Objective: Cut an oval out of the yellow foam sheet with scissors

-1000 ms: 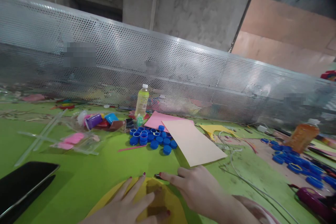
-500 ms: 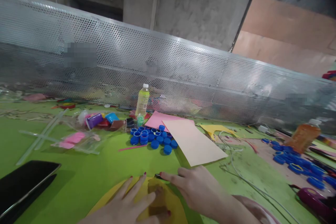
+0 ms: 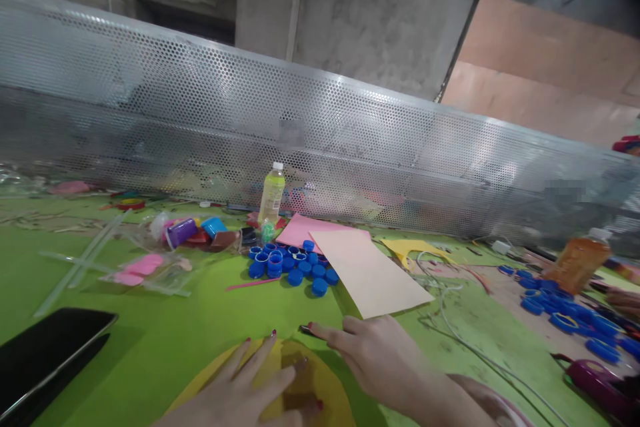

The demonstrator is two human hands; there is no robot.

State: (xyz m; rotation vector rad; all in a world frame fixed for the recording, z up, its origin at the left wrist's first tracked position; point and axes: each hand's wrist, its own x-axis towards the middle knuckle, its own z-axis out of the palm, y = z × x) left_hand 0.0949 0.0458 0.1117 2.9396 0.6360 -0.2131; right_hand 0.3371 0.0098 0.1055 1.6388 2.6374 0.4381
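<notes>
The right hand [image 3: 380,353] of the person grasps a slim dark tool [image 3: 305,329], with the index fingertip resting at it; the thumb is hidden from me, so I cannot tell how firm this grip is. The tool is just beyond the far edge of a yellow sheet [image 3: 330,383], above the green table surface [image 3: 160,327]. Its long axis runs almost sideways, and the visible end points to the left and slightly away from the person. Only this short, narrow end is showing, and its material I cannot tell.

The yellow sheet is thin and looks smooth. Its far edge makes a wide arc, with the round side turned away from the person; the near part is out of view, so its long axis is not clear. A dark shadow covers part of it. The left hand [image 3: 245,387] lies flat upon it, fingers spread and pointing forward, and grasps nothing.

Farther away, round blue plastic caps [image 3: 295,267] sit in a cluster beside a straight-edged pale sheet [image 3: 370,273], which overlaps a pink sheet [image 3: 305,228].
</notes>
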